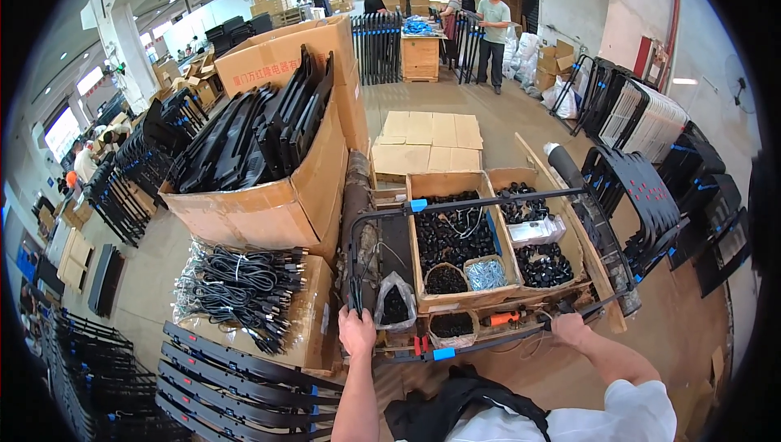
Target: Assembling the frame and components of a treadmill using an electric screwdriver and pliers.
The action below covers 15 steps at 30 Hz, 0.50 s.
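Note:
A black tubular metal frame (504,199) with blue clips lies across a workbench in front of me. My left hand (356,332) is closed around its left side, where thin black cables run along the tube. At the near right corner my right hand (569,330) is closed on the frame's near rail, its fingertips partly hidden. Under the frame, an open cardboard tray (521,289) holds small black parts and a tub of silvery screws (486,274). An orange-bodied tool (504,318) lies behind the near rail. Beside my left hand sits a plastic bag (396,304) of small black pieces.
At left, a big carton (244,213) is full of black plastic panels, and bundled black cables (244,287) lie on a box. Black rails (236,385) are stacked at near left. Finished-looking frames (634,198) lean at right. Several people work at the back around a wooden crate (420,58).

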Each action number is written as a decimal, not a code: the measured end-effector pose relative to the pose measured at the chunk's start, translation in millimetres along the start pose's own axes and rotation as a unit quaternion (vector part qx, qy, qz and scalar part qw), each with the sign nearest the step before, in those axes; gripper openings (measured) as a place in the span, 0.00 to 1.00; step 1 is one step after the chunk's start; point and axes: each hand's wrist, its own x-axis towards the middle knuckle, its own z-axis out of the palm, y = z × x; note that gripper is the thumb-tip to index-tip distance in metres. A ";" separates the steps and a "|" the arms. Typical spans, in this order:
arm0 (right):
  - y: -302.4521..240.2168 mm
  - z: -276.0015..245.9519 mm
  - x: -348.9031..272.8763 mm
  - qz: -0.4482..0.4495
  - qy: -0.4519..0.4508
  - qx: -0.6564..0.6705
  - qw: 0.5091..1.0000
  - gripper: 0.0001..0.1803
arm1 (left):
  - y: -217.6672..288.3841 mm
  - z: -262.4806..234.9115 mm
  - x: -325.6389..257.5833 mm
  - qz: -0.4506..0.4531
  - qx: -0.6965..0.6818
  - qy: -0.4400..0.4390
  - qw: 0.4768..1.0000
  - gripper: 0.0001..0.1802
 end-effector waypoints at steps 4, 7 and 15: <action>6.1 2.3 2.1 0.006 0.007 -0.039 0.999 0.30 | -2.4 1.6 -3.1 0.003 0.022 0.004 1.000 0.21; -1.1 0.3 7.9 0.001 0.013 -0.008 1.000 0.30 | -1.6 1.0 -0.6 -0.002 0.001 -0.009 1.000 0.21; -7.5 5.3 1.6 -0.066 0.110 0.056 0.990 0.17 | -2.2 4.4 -2.8 -0.002 -0.006 -0.008 1.000 0.22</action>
